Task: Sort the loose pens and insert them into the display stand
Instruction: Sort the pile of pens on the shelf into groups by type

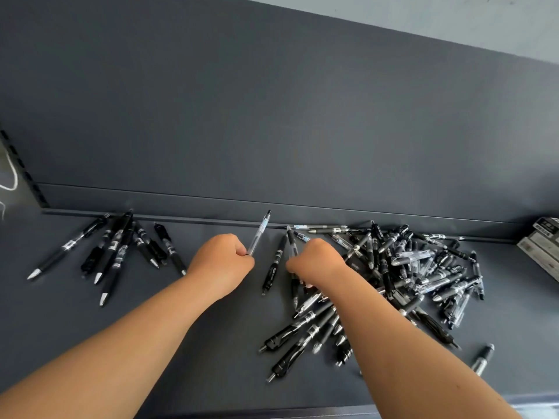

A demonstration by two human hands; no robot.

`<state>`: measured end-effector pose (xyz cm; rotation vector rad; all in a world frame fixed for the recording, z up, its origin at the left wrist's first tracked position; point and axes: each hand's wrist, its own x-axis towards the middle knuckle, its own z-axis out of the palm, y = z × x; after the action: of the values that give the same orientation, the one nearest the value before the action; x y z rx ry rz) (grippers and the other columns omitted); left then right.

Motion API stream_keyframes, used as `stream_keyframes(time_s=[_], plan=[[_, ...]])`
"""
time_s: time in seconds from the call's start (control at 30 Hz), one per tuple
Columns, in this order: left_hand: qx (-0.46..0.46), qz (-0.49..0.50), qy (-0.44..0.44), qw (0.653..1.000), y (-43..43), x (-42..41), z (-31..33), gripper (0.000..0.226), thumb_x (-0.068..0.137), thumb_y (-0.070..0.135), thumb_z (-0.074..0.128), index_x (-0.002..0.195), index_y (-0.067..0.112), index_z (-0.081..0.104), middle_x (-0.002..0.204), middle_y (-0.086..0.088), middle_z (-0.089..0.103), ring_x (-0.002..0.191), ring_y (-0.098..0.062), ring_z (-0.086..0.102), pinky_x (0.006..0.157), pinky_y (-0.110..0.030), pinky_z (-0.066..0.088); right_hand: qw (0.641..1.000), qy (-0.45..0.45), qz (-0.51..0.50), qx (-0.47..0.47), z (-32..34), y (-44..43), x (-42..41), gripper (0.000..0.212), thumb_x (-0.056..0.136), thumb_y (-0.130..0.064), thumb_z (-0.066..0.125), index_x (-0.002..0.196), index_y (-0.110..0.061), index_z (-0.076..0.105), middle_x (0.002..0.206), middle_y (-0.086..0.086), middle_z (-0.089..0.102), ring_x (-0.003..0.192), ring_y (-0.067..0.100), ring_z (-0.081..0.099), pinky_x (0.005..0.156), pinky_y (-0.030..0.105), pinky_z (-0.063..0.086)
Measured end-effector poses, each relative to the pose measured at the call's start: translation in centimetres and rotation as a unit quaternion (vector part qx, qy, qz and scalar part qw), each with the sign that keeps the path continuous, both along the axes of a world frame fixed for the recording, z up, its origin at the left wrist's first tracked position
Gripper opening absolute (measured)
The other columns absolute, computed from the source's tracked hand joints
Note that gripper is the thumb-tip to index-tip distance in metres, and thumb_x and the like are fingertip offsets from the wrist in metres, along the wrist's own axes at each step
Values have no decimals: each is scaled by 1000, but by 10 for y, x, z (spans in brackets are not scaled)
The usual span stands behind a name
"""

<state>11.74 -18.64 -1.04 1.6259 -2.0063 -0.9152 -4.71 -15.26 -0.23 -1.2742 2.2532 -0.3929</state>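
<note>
1. Sorting looks to be at an early stage. The unsorted pile (423,267) of mixed black and clear pens, lying on the dark worktop (211,343), is by far the larger heap.
2. Well to the left of the pile lies a small sorted group of black pens (121,249), roughly a dozen at most.
3. Between that group and the pile, the left hand (220,261) has its fingers closed around the lower end of one clear pen (258,234), which tilts upward.
4. The right hand (317,261) is at the pile's left edge, fingers curled down among the pens. I cannot tell whether they grip any.
5. No display stand is in view, so the inserting step seems not yet begun. Only some boxes (541,246) sit right of the pile.
</note>
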Motion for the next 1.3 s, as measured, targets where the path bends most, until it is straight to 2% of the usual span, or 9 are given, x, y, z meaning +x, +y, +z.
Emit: stream_keyframes(time_s=[0.1,0.2,0.47,0.67,0.77,1.0,1.1,1.17,1.3], plan=[[13,-1,45,999,2,4,6,11,82,20,59,79,9,63,74,-13,68,61,-23,52,59,-30,41,987,-134,-38,-75,2,10,-5,14,80,-8,55,67,-7,50,52,6,49,39,15,46,42,15,33],[17,-13,94,995,7,0,18,5,84,20,62,81,18,63,75,-5,69,70,-23,61,66,-31,49,965,-220,-38,-137,11,28,-13,12,85,-11,63,74,-7,59,56,5,49,45,12,48,38,13,33],[17,-85,169,982,42,-63,55,4,86,18,64,82,17,65,70,-4,67,63,-18,57,62,-30,46,955,-221,21,-197,48,89,-76,18,87,-22,64,69,-18,65,61,1,58,55,14,48,58,28,39],[24,-125,186,974,92,-175,63,4,86,20,65,84,17,65,77,-6,70,64,-16,62,68,-31,51,947,-240,-5,-214,64,150,-184,17,89,-15,63,72,-14,64,59,-2,57,49,8,46,53,23,35],[45,-151,182,971,124,-246,58,5,87,18,64,86,14,65,80,-9,71,62,-15,61,63,-28,51,953,-229,-34,-194,60,181,-252,14,89,-14,62,77,-7,64,63,4,56,53,13,46,54,25,36],[106,-152,150,971,167,-381,38,10,84,9,60,86,2,65,77,-14,68,54,-17,62,60,-29,47,965,-208,-90,-133,38,220,-378,23,87,-18,64,65,-17,58,55,-2,54,53,10,51,54,25,36],[109,-137,108,979,171,-418,28,16,80,8,58,83,-6,66,77,-19,71,70,-32,70,65,-40,55,969,-204,-91,-102,28,219,-410,17,86,-18,63,71,-14,57,56,-1,54,51,9,53,52,25,36],[105,-129,64,984,168,-439,20,15,79,9,59,83,-3,67,76,-17,72,79,-32,71,70,-42,57,972,-200,-86,-84,21,215,-423,14,86,-18,63,75,-12,57,56,0,54,49,9,54,50,24,35],[84,-113,-24,990,163,-470,3,14,78,14,60,84,2,67,78,-14,71,79,-30,70,67,-36,58,978,-182,-84,-63,10,204,-438,20,87,-15,61,71,-9,52,57,7,52,42,11,51,46,23,31]])
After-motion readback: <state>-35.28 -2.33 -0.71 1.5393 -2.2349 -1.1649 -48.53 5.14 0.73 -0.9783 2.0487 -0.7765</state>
